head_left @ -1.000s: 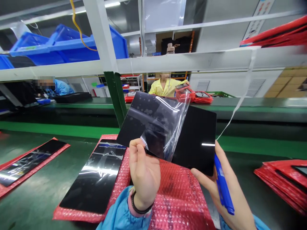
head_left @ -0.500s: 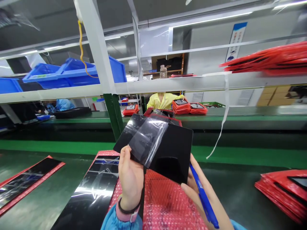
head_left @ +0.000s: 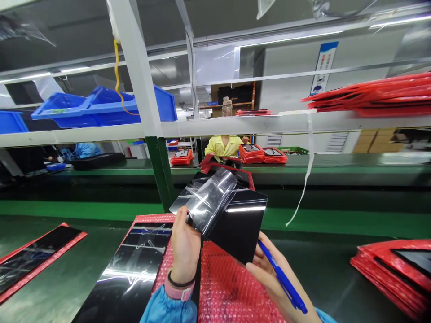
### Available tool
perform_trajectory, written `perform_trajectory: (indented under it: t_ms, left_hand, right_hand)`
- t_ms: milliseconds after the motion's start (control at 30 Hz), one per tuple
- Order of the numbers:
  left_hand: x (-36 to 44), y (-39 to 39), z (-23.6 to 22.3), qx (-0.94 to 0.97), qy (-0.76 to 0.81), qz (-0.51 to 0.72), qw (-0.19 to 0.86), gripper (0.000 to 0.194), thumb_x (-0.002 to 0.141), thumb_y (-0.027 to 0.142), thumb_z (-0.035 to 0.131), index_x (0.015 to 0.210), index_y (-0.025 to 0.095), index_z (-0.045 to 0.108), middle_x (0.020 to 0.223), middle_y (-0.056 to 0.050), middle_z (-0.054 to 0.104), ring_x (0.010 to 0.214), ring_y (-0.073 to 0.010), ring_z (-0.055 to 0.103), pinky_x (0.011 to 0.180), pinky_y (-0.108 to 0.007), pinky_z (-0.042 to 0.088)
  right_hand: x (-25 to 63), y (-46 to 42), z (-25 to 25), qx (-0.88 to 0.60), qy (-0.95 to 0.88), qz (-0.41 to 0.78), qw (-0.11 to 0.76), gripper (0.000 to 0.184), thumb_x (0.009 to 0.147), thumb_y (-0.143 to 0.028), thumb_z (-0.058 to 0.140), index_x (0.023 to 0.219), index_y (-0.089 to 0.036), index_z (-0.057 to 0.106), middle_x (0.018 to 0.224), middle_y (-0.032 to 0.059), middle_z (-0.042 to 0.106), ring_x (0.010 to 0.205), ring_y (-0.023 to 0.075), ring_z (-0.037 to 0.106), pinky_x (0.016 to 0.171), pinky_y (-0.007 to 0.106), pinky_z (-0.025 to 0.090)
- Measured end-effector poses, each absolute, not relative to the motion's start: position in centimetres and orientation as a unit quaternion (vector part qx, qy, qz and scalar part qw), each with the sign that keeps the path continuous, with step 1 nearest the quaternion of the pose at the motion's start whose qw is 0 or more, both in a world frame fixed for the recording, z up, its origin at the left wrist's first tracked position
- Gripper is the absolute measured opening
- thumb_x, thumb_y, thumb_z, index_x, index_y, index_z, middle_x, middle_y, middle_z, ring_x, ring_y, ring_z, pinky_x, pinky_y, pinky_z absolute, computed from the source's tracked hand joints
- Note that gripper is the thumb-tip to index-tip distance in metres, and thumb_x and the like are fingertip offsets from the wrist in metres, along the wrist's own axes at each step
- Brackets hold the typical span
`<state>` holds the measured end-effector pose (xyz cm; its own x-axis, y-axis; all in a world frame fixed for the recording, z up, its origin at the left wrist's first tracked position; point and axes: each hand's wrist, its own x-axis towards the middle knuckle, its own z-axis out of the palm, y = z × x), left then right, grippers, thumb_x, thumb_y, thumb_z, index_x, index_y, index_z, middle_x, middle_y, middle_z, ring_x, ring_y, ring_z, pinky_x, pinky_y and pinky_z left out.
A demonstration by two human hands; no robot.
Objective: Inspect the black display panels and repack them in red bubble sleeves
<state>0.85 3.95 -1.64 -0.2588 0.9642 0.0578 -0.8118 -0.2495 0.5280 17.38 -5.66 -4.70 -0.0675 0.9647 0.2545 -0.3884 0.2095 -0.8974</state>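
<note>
With the left hand [head_left: 185, 253], grasps by closed fingertips the edge of a clear film [head_left: 212, 197]; cannot tell if also touching the black panel [head_left: 237, 233] there. With the right hand [head_left: 274, 289], grasps between thumb and fingers the lower right edge of this panel, raised and tilted before both hands, and carries also a blue pen [head_left: 283, 279], slanting along the same hand. Has the film folded over the left part of the panel, covering it partly.

Below and between the hands, has red bubble wrap [head_left: 232, 287], partly hidden by the right hand. To the left of the left hand, has a dark glossy sheet [head_left: 124, 269] on the bench [head_left: 330, 269]; farther left, a second dark sheet [head_left: 37, 251] on red wrapping [head_left: 33, 272]. Well to the right of the right hand, has piled red pouches [head_left: 387, 269]. Just beyond the left hand, has a green post [head_left: 160, 170] standing in the way of the view; beyond the right hand, a thin white strip [head_left: 307, 170] hanging down.

Sees the film transparent, creased, with bright reflections; the panel flat and smooth; the bubble wrap covered with small bumps.
</note>
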Motion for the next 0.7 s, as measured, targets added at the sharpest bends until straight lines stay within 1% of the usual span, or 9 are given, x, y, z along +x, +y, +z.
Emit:
perform_trajectory:
  t_ms: [100,200,300,367,433,533,600,700]
  left_hand:
    - [0.7,4.2,-1.7,0.191,0.213,0.769,0.572,0.016,0.073,0.027,0.073,0.081,0.017,0.064,0.084,0.003,0.064,0.081,-0.0118,0.061,0.081,-0.025,0.045]
    - [0.5,4.4,-1.7,0.182,0.229,0.769,0.568,0.017,0.071,0.026,0.074,0.082,0.018,0.064,0.087,0.002,0.064,0.087,-0.0131,0.061,0.085,-0.026,0.044]
    - [0.4,4.6,-1.6,0.176,0.246,0.772,0.559,0.01,0.074,0.023,0.069,0.08,0.017,0.064,0.086,0.001,0.064,0.087,-0.0124,0.06,0.087,-0.026,0.043]
    - [0.3,4.6,-1.5,0.174,0.26,0.777,0.546,0.003,0.075,0.02,0.066,0.075,0.017,0.064,0.082,0.002,0.063,0.083,-0.0109,0.059,0.084,-0.023,0.043]
    - [0.2,4.6,-1.3,0.174,0.274,0.783,0.53,0.003,0.076,0.018,0.063,0.072,0.018,0.064,0.08,0.002,0.062,0.079,-0.0101,0.058,0.082,-0.023,0.043]
    - [0.1,4.7,-1.3,0.184,0.289,0.788,0.512,0.004,0.073,0.017,0.063,0.069,0.017,0.064,0.075,0.003,0.061,0.075,-0.0104,0.058,0.08,-0.023,0.044]
    - [0.0,4.8,-1.3,0.196,0.294,0.79,0.501,0.004,0.071,0.019,0.064,0.068,0.017,0.063,0.073,0.003,0.061,0.074,-0.011,0.057,0.079,-0.024,0.044]
    - [-0.2,4.8,-1.5,0.221,0.302,0.798,0.473,0.004,0.069,0.022,0.064,0.068,0.018,0.064,0.074,0.003,0.062,0.075,-0.0123,0.058,0.079,-0.026,0.044]
  right_hand:
    - [17.4,-5.9,-4.5,-0.294,-0.474,0.555,0.618,0.058,0.085,-0.029,0.066,0.138,-0.036,0.044,0.138,0.0055,0.055,0.126,0.0246,0.051,0.111,0.045,0.033]
    - [17.5,-6.1,-4.0,-0.299,-0.463,0.557,0.621,0.05,0.086,-0.03,0.065,0.133,-0.034,0.051,0.134,0.0063,0.058,0.126,0.0259,0.052,0.108,0.046,0.036]
    - [17.6,-6.1,-3.7,-0.317,-0.465,0.552,0.615,0.045,0.085,-0.029,0.066,0.129,-0.032,0.055,0.128,0.0051,0.063,0.122,0.0247,0.055,0.107,0.043,0.038]
    - [17.6,-6.1,-3.5,-0.334,-0.456,0.542,0.621,0.042,0.083,-0.03,0.068,0.124,-0.031,0.06,0.119,0.0039,0.068,0.115,0.0242,0.06,0.105,0.041,0.04]
    - [17.6,-6.1,-3.2,-0.353,-0.447,0.525,0.633,0.037,0.08,-0.034,0.07,0.117,-0.029,0.065,0.102,0.0029,0.073,0.101,0.0244,0.066,0.098,0.041,0.045]
    - [17.6,-6.4,-2.4,-0.385,-0.465,0.494,0.626,0.029,0.08,-0.037,0.069,0.106,-0.025,0.07,0.076,0.0012,0.07,0.077,0.0231,0.066,0.083,0.04,0.051]
    - [17.8,-6.6,-1.9,-0.402,-0.49,0.477,0.609,0.027,0.081,-0.04,0.066,0.102,-0.023,0.071,0.069,0.001,0.066,0.07,0.0215,0.062,0.077,0.038,0.051]
    - [18.3,-6.9,-1.5,-0.422,-0.523,0.448,0.589,0.026,0.083,-0.043,0.063,0.093,-0.021,0.072,0.068,0.0016,0.063,0.068,0.0205,0.059,0.074,0.035,0.049]
